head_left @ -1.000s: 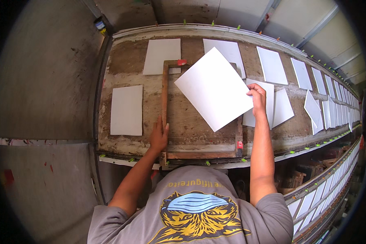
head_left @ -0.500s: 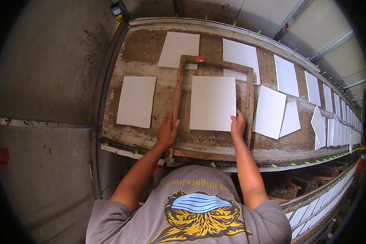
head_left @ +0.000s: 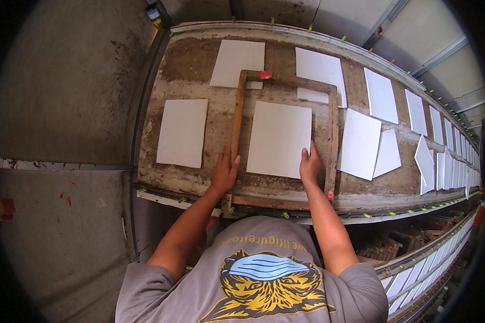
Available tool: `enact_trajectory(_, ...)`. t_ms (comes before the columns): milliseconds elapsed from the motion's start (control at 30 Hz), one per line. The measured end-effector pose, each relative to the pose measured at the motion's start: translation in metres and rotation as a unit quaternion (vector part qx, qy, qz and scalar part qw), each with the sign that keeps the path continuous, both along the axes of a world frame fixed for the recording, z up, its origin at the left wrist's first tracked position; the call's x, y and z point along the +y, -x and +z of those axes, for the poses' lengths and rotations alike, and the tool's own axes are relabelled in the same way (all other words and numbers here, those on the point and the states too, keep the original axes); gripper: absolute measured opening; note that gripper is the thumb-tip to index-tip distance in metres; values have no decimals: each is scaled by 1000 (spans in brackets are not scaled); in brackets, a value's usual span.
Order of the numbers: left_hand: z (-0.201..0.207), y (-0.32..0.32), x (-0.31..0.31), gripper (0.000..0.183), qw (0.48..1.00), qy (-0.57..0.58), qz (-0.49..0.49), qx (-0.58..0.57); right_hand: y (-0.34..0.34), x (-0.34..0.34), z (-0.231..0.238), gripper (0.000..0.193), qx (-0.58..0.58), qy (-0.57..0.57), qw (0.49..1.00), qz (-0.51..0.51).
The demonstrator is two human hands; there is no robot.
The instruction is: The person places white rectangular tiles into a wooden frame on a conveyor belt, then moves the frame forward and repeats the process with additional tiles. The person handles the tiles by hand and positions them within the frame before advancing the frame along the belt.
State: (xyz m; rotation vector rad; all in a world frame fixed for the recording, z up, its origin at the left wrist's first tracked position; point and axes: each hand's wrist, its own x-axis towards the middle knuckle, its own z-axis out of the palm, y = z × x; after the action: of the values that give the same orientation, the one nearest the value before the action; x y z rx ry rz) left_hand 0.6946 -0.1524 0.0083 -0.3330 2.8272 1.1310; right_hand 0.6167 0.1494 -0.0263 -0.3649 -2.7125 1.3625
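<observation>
A wooden frame (head_left: 333, 126) lies on the long stained table, with red tape at its top and lower right corner. Inside its outline rests a white rectangular sheet (head_left: 279, 140), slightly turned. My left hand (head_left: 224, 172) is wrapped around the left bar of the frame, thumb on the inner side. At the sheet's lower right edge, my right hand (head_left: 310, 166) holds it, thumb on top and the other fingers along the edge. The frame's upper bar crosses another white sheet (head_left: 237, 62) at the back. Whether mesh spans the frame, I cannot tell.
More white sheets lie left of the frame (head_left: 182, 132), right of it (head_left: 361, 142) and in rows down the table (head_left: 145, 175). Small green pegs (head_left: 285, 215) line its edges. A shelf (head_left: 399, 245) with stacked wooden pieces sits below, and a grey wall (head_left: 59, 226) stands left.
The sheet inside the frame has turned slightly clockwise, its lower end moving left along with my right hand. My left hand stays on the frame's left bar.
</observation>
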Motion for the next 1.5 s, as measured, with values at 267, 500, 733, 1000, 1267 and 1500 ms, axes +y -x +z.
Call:
enact_trajectory(267, -1, 0, 0, 71, 1000, 15, -3, -10, -8, -2, 0, 49, 19, -39, 999, 0)
enact_trajectory(500, -7, 0, -3, 71, 1000, 2, -5, -2, -14, -7, 7, 51, -58, -91, 994, -12)
enact_trajectory(733, -5, 1, -1, 70, 1000, 17, -3, -2, -17, -7, -9, 52, 13, -214, 977, -18)
enact_trajectory(1000, -1, 2, 0, 70, 1000, 29, -6, 1, -13, -1, -5, 51, -24, -176, 984, 3)
enact_trajectory(1267, -5, 1, -2, 70, 1000, 9, -8, 3, -15, -1, -6, 52, -28, -171, 985, 4)
enact_trajectory(1500, -6, 1, -2, 70, 1000, -2, -3, 3, -14, 1, -6, 54, -32, -180, 983, 12)
